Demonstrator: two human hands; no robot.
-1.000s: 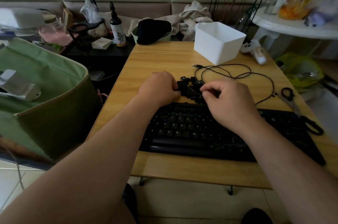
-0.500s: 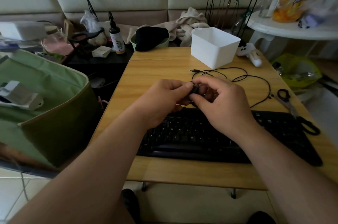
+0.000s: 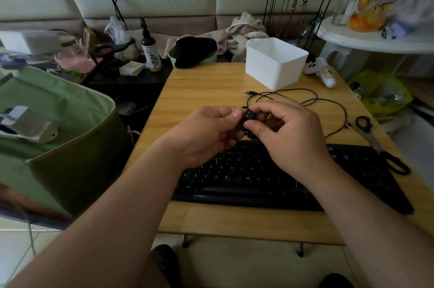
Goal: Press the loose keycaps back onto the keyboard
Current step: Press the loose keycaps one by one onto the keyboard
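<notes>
A black keyboard (image 3: 258,177) lies across the near part of the wooden table (image 3: 211,90). Above its top edge both hands meet in the air. My right hand (image 3: 288,135) pinches a small black keycap (image 3: 249,115) between thumb and forefinger. My left hand (image 3: 206,135) touches the same keycap with its thumb and forefinger tips from the left. The pile of loose keycaps (image 3: 250,134) behind the keyboard is almost wholly hidden by my hands.
The keyboard's black cable (image 3: 305,99) loops over the table behind my hands. A white plastic bin (image 3: 274,62) stands at the back. Scissors (image 3: 366,128) lie near the right edge. A green fabric bag (image 3: 58,128) sits left of the table.
Both hands have lifted off the keycap pile and come together. A single keycap is now held up between the fingertips, slightly higher than half a second ago.
</notes>
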